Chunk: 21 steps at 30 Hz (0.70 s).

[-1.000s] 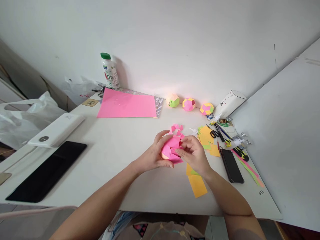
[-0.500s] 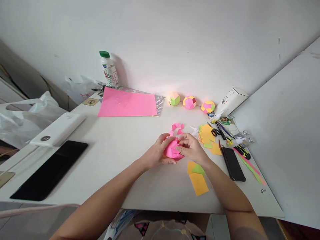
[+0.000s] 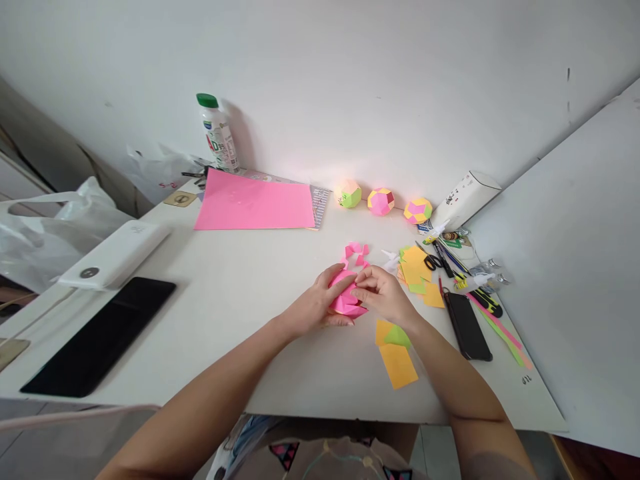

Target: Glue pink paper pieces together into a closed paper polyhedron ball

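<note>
Above the middle of the white table, my left hand (image 3: 319, 303) is wrapped round a pink folded-paper ball (image 3: 345, 303), thumb below and fingers over its top. My right hand (image 3: 383, 292) pinches at the ball's right side, where paper flaps stand out; the fingertips partly hide the spot. Just beyond the ball lie small folded pink paper pieces (image 3: 356, 252). To the right of my right hand is a pile of orange and green paper squares (image 3: 415, 270). Nearer me, below my right wrist, lie more orange sheets (image 3: 399, 365) with a green one.
Three finished paper balls (image 3: 381, 201) stand along the wall. Scissors (image 3: 431, 262), glue bottles (image 3: 467, 283), pens and a black phone (image 3: 467, 327) crowd the right side. A pink sheet (image 3: 255, 203), a bottle (image 3: 220, 137), a white power bank (image 3: 115, 253) and a black tablet (image 3: 100, 337) are left.
The fingers of my left hand have slid further over the top of the pink ball. My right hand's pinch has shifted slightly at the ball's edge. The view has tilted a little.
</note>
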Each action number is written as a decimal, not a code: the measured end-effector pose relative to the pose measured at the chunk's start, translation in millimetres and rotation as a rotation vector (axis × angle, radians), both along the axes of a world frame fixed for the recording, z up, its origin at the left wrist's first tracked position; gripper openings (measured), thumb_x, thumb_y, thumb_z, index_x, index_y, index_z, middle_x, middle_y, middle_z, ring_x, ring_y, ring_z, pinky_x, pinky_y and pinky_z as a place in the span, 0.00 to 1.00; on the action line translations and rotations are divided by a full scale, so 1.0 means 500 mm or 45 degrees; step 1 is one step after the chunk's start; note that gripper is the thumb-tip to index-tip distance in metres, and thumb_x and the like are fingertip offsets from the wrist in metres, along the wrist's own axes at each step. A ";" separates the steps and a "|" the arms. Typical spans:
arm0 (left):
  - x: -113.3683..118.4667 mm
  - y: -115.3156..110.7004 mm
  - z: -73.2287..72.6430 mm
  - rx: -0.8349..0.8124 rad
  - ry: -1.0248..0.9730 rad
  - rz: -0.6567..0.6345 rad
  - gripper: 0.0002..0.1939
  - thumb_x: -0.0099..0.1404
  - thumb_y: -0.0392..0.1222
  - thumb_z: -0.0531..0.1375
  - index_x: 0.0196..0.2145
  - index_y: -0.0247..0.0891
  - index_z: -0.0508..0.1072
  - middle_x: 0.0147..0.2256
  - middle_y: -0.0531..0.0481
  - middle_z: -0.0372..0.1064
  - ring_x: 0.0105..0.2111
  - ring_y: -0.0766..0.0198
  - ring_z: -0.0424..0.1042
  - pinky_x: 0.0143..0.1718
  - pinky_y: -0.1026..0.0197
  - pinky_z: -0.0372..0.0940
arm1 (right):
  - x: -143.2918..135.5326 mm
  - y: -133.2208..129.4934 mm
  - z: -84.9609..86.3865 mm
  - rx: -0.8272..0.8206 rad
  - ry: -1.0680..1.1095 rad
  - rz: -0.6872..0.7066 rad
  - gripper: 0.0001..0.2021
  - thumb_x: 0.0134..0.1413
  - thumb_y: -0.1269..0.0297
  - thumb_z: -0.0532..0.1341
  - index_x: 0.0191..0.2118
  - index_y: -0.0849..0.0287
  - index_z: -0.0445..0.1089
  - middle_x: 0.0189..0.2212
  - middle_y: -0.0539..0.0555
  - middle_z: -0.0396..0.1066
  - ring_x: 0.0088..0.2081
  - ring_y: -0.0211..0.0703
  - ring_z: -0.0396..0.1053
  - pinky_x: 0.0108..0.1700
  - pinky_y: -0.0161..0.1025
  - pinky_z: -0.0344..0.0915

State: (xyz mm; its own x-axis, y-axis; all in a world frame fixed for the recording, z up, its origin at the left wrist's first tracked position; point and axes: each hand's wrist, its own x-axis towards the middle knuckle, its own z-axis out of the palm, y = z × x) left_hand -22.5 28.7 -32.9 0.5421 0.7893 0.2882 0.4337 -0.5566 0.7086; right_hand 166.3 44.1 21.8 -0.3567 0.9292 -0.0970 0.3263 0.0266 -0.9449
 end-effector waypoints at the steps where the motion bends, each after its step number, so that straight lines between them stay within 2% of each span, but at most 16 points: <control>1: 0.000 0.000 -0.001 0.010 0.002 0.001 0.43 0.58 0.63 0.57 0.65 0.46 0.47 0.63 0.33 0.39 0.62 0.37 0.50 0.48 0.42 0.69 | -0.001 0.000 -0.001 -0.002 0.013 -0.005 0.09 0.49 0.63 0.63 0.32 0.56 0.61 0.19 0.43 0.66 0.21 0.33 0.59 0.25 0.33 0.57; 11: 0.005 0.004 -0.021 0.161 0.007 0.061 0.43 0.59 0.65 0.54 0.65 0.44 0.46 0.62 0.31 0.42 0.61 0.38 0.52 0.51 0.39 0.65 | -0.006 0.005 -0.016 -0.087 0.195 -0.070 0.13 0.46 0.60 0.67 0.28 0.58 0.61 0.17 0.43 0.65 0.21 0.33 0.61 0.26 0.33 0.58; 16: 0.006 0.005 -0.021 0.176 0.012 0.076 0.43 0.59 0.66 0.53 0.64 0.41 0.48 0.61 0.30 0.44 0.61 0.38 0.52 0.52 0.38 0.64 | -0.008 0.003 -0.026 -0.079 0.203 -0.153 0.14 0.45 0.58 0.68 0.28 0.58 0.63 0.19 0.45 0.67 0.23 0.35 0.64 0.28 0.35 0.61; 21: 0.006 0.003 -0.018 0.184 0.008 0.068 0.43 0.59 0.66 0.53 0.64 0.41 0.48 0.60 0.30 0.45 0.60 0.39 0.54 0.50 0.39 0.66 | -0.012 -0.001 -0.025 -0.071 0.211 -0.180 0.14 0.45 0.58 0.68 0.28 0.58 0.62 0.19 0.45 0.66 0.23 0.35 0.63 0.29 0.35 0.61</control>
